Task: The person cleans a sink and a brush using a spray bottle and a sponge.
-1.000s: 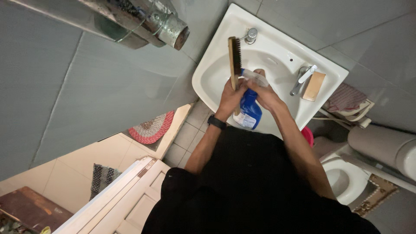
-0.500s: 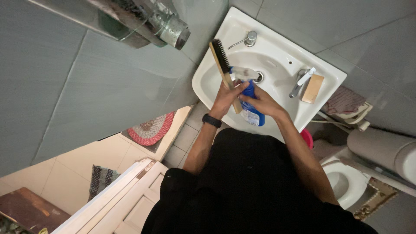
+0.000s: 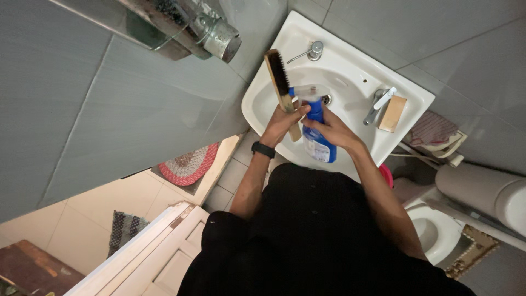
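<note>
Head view: a long wooden-handled brush with dark bristles is gripped by the left hand, and a blue plastic spray bottle is clasped by the right hand, both above the white ceramic washbasin.

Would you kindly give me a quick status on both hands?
Left hand grips wooden brush. Right hand holds blue spray bottle. Both over white sink; nothing blocking.
</note>
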